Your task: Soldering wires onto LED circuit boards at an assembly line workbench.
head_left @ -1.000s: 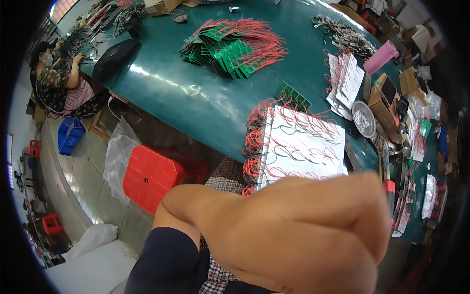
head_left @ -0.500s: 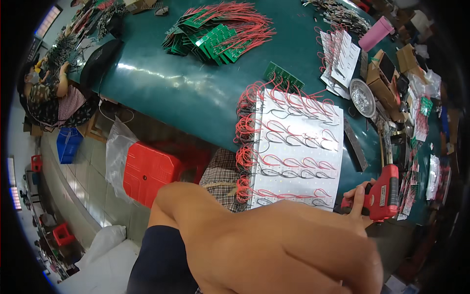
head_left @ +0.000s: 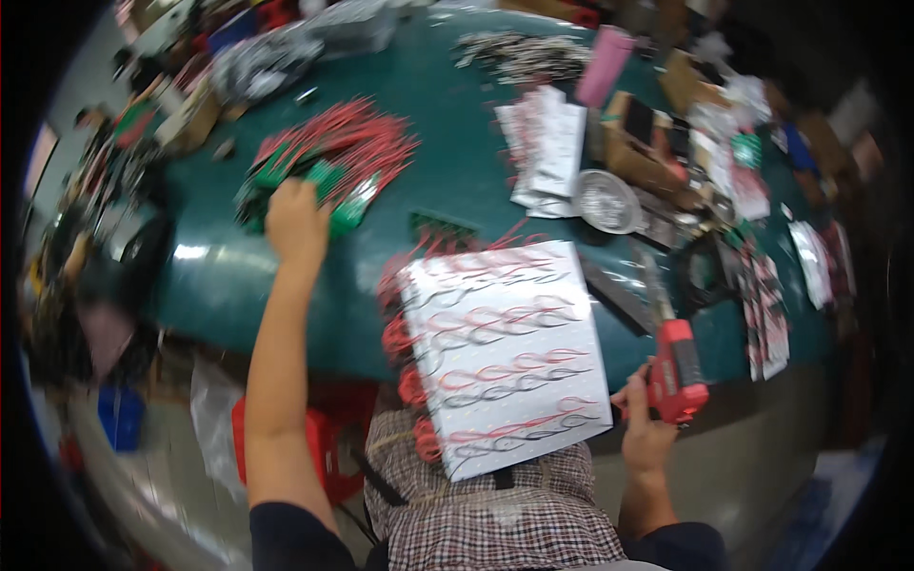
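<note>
My left hand [head_left: 293, 217] is stretched out to a heap of green circuit boards [head_left: 354, 205] with red wires, its fingers curled closed on a board at the near side; the fingertips are hidden and blurred. In my right hand [head_left: 644, 433] is a red pistol-shaped soldering gun [head_left: 678, 371], its metal shaft pointing away from me. Between my arms, a white sheet of joined boards [head_left: 514, 390] lies tilted over the table edge and my lap. Rows of looped red and black wires cross it. Just beyond its far edge rests a single green circuit board [head_left: 443, 225].
On the green table [head_left: 457, 124] are a stack of white boards [head_left: 552, 143], a metal bowl [head_left: 607, 202], a dark bar [head_left: 617, 295], a pink roll [head_left: 605, 65] and a cardboard box [head_left: 638, 152]. A red stool [head_left: 324, 447] stands below the left edge. Another person sits far left.
My left arm has swung from across the front of me out to the far left, onto the green board heap. My right hand still holds the soldering gun. The whole view has turned.
</note>
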Action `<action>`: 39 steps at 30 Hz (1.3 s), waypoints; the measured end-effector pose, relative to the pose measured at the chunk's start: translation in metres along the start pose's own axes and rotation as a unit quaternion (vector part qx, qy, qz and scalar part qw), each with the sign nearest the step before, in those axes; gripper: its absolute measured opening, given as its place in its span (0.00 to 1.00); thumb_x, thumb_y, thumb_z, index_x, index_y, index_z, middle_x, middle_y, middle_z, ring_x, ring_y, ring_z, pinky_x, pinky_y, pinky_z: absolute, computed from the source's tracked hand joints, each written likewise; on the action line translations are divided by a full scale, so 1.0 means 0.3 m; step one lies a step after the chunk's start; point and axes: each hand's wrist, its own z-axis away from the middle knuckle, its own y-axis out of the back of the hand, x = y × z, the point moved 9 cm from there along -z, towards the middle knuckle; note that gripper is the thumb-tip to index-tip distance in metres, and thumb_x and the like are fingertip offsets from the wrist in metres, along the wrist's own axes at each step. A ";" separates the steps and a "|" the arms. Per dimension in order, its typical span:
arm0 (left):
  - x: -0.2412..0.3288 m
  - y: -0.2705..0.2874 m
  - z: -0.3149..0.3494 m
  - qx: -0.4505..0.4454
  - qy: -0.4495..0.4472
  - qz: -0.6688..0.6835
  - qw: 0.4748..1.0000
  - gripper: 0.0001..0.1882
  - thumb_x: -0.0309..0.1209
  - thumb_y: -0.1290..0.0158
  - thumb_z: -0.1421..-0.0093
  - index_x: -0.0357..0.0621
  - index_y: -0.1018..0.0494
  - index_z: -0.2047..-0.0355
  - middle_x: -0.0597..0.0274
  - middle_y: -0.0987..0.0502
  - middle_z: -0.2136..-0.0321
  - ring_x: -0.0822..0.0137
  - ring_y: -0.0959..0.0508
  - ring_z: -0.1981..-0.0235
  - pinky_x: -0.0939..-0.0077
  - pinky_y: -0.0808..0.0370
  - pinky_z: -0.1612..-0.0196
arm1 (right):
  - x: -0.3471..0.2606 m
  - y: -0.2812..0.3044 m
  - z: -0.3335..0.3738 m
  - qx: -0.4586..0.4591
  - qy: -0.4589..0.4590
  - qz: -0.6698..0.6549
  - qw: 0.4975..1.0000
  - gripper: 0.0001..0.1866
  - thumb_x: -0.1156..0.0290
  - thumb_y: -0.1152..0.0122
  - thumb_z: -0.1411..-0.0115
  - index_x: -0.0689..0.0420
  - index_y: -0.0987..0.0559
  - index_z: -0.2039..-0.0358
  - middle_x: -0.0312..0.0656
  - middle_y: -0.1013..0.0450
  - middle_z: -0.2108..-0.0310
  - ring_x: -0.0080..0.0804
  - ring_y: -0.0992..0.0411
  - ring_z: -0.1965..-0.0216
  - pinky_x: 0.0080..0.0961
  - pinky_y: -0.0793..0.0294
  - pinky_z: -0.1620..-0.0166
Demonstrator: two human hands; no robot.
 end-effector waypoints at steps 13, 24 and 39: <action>-0.019 0.041 -0.010 -0.069 0.060 0.095 0.991 0.08 0.31 0.41 0.43 0.45 0.24 0.64 0.56 0.20 0.68 0.53 0.20 0.67 0.61 0.25 0.63 | 0.021 -0.030 0.099 -0.085 0.292 0.276 0.912 0.33 0.68 0.20 0.56 0.62 0.32 0.54 0.47 0.28 0.64 0.43 0.27 0.66 0.33 0.25 0.63; 0.188 0.089 0.068 -0.242 0.182 0.502 0.810 0.12 0.32 0.37 0.42 0.42 0.23 0.60 0.66 0.20 0.68 0.77 0.22 0.66 0.81 0.25 0.64 | 0.095 0.007 0.077 -0.149 0.334 0.255 0.895 0.38 0.75 0.20 0.56 0.58 0.36 0.48 0.42 0.30 0.58 0.31 0.31 0.61 0.27 0.27 0.56; 0.441 0.161 0.197 -0.226 -0.070 0.326 0.915 0.08 0.31 0.41 0.45 0.40 0.20 0.69 0.58 0.24 0.72 0.54 0.24 0.65 0.60 0.27 0.58 | 0.105 0.023 0.026 -0.126 0.319 0.249 0.906 0.35 0.82 0.23 0.55 0.59 0.35 0.50 0.42 0.29 0.58 0.31 0.30 0.58 0.26 0.28 0.55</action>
